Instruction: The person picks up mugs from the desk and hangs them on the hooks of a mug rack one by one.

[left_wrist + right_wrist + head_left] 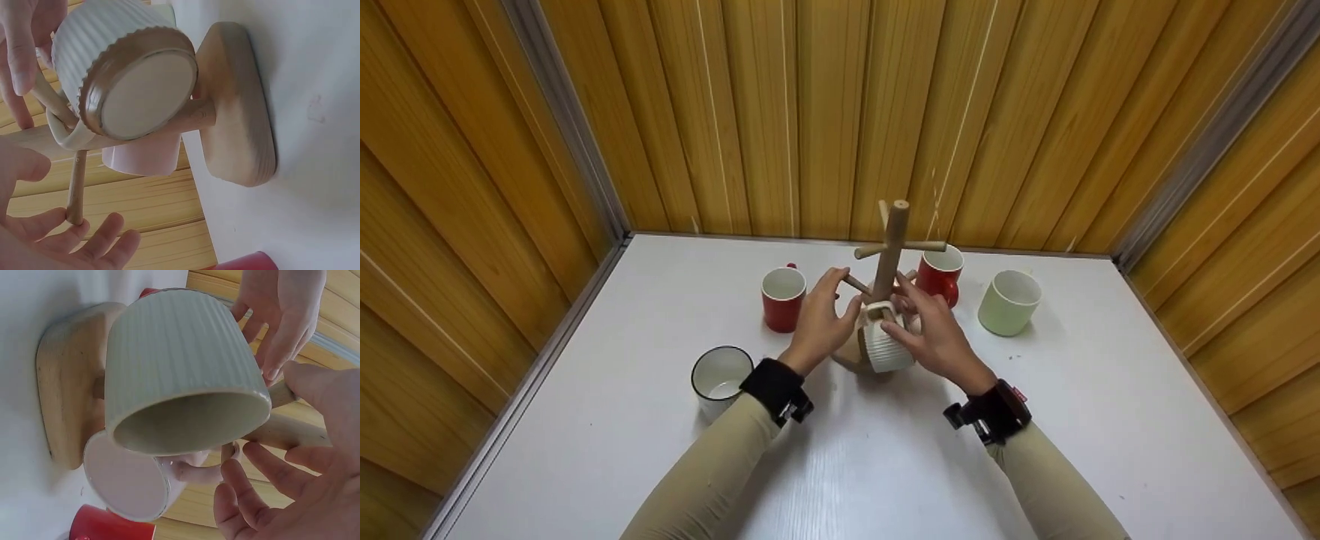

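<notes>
Ribbed mug (890,349) hangs mid-scene on the tree (889,262), tipped sideways, base left, mouth right, a peg apparently through its handle.

Left to right: white mug (706,403), dark rim, near left, upright, nothing seen inside. Red mug (780,311), farther off, upright, pale inside, no contents visible. Left hand (821,322): fingers spread loosely, fingertips touching the end of the left peg (77,188), thumb apart from them; has hold of no mug.

Behind the ribbed mug, a pink mug (126,478) is also on the tree; can't tell what's in it. Ribbed mug's mouth shows a bare inside. Right hand (937,334): fingers part bent, wide gap, thumb against the ribbed mug's peg; no firm hold on the mug seen.

Far right, 2nd red mug (936,283), upright, floor of it hidden. Green mug (1001,315) right of that, upright, nothing seen inside.

Risks, my guess: ribbed mug could slide off the peg if its handle gets bumped outward; swinging, it might knock the pink mug. Uneven pushing on the pegs could rock the tree. Left forearm passes close by the white mug; a careless pull back might catch it.
</notes>
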A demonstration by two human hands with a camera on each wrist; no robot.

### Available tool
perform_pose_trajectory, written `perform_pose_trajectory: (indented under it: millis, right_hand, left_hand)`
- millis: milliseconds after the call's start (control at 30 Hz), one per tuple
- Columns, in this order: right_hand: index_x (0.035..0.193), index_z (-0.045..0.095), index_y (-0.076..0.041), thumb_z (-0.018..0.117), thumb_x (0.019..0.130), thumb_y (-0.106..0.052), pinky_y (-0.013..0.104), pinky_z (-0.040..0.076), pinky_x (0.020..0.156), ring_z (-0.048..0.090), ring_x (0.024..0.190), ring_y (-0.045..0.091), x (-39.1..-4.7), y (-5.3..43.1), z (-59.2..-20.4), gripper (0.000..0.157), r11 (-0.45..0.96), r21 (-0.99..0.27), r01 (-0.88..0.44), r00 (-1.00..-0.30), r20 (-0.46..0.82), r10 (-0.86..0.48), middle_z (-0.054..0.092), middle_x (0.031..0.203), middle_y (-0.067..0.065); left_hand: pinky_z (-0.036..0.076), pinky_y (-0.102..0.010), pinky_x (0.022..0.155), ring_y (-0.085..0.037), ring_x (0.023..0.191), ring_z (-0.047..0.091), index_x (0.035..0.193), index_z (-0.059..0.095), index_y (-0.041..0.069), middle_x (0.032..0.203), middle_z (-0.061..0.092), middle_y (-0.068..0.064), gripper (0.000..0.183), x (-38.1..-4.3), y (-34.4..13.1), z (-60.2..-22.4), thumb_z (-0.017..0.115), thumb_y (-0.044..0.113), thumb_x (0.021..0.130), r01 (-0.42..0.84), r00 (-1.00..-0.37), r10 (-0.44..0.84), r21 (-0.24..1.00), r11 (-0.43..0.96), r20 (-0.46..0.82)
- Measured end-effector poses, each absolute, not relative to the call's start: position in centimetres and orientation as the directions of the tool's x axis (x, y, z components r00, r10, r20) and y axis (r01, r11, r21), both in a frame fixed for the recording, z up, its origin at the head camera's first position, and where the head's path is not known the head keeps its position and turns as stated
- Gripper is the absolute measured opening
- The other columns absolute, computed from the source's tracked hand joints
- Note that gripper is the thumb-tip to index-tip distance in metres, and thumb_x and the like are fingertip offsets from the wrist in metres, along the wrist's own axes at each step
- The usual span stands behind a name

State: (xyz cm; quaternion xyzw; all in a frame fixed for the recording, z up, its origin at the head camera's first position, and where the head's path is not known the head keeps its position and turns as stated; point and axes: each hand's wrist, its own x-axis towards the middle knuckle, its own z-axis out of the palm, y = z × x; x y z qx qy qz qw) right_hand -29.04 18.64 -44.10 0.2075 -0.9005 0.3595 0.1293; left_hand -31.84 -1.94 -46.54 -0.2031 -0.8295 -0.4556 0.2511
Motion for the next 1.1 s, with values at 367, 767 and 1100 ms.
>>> perform_pose_trajectory:
  millis: [367,767,1100]
  right_hand:
    - [0.145,0.057,-0.004,0.083,0.087,-0.011,0.049,0.049,0.093,0.057,0.115,0.034,-29.8,20.1,-44.4,0.064,0.614,-0.589,-0.525,-0.846,0.441,-0.3,0.063,0.139,0.015]
    - [0.11,0.075,-0.001,0.078,0.089,-0.01,0.045,0.047,0.082,0.062,0.096,0.037,-31.2,21.9,-45.2,0.023,0.618,-0.58,-0.531,-0.817,0.544,-0.191,0.074,0.11,0.015]
    - [0.108,0.078,-0.004,0.074,0.093,-0.008,0.041,0.044,0.08,0.062,0.089,0.029,-32.6,22.8,-45.2,0.015,0.647,-0.577,-0.498,-0.824,0.547,-0.147,0.075,0.105,0.013]
  left_hand:
    - [0.056,-0.042,0.093,-0.033,0.112,0.066,0.13,0.061,-0.006,0.128,0.065,-0.019,0.04,-30.0,-2.2,-46.2,0.07,0.007,0.093,0.509,-0.8,0.039,0.643,0.572,0.598]
    - [0.05,-0.048,0.103,-0.035,0.119,0.062,0.131,0.062,-0.004,0.132,0.064,-0.018,0.041,-27.1,-1.5,-46.3,0.07,0.009,0.093,0.484,-0.816,0.033,0.652,0.583,0.577]
    - [0.045,-0.051,0.109,-0.042,0.129,0.055,0.137,0.059,-0.005,0.144,0.054,-0.028,0.049,-24.8,0.1,-46.8,0.07,0.012,0.093,0.502,-0.809,0.054,0.64,0.582,0.585]
